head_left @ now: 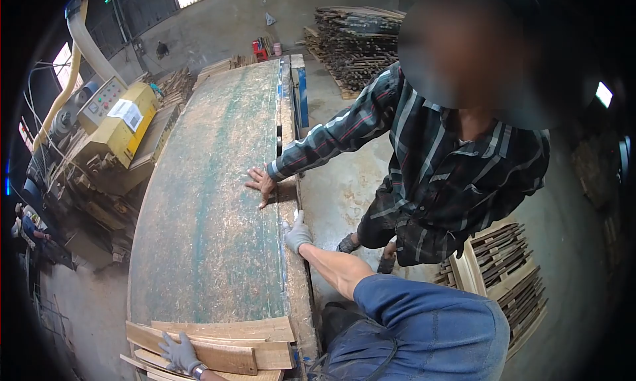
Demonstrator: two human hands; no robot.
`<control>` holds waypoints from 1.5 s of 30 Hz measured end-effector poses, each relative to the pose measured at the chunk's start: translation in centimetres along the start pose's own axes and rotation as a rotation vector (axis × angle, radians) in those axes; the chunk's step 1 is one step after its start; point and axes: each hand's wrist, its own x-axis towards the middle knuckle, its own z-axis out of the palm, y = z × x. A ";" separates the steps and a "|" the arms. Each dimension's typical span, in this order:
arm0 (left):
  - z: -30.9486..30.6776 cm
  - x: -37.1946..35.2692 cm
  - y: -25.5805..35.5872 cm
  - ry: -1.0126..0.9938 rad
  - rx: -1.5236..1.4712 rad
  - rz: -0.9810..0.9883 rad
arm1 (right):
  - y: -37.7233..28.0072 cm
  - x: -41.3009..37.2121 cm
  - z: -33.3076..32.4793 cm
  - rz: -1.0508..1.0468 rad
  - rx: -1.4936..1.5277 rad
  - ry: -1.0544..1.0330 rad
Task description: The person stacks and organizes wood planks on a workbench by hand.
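Note:
My left hand, in a grey glove, lies on a stack of wooden boards at the near end of a long green conveyor belt. Its fingers are spread over the top board. Also gloved, my right hand rests against the belt's right side rail with thumb and fingers apart. Sawdust and shavings cover the belt. Just beyond my right hand, another person's bare hand is spread over the belt's edge.
That person, in a plaid shirt, stands right of the belt. Yellow machinery with a control panel stands left. Stacked wood strips are at the back, and a bundled pile lies on the floor at right. Another person is far left.

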 end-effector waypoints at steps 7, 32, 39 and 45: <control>0.1 0.0 -0.1 0.022 -0.007 0.011 | -0.2 -0.5 -0.5 0.004 0.014 -0.005; 0.5 -0.1 -0.3 0.035 -0.051 0.019 | 0.0 -0.6 -0.6 -0.009 -0.007 0.009; 0.3 -0.3 -0.1 0.034 -0.050 0.014 | 0.1 -0.6 -0.4 -0.017 -0.025 0.004; 0.4 -0.2 -0.2 0.031 -0.055 0.017 | 0.5 -0.3 0.1 -0.035 -0.006 0.033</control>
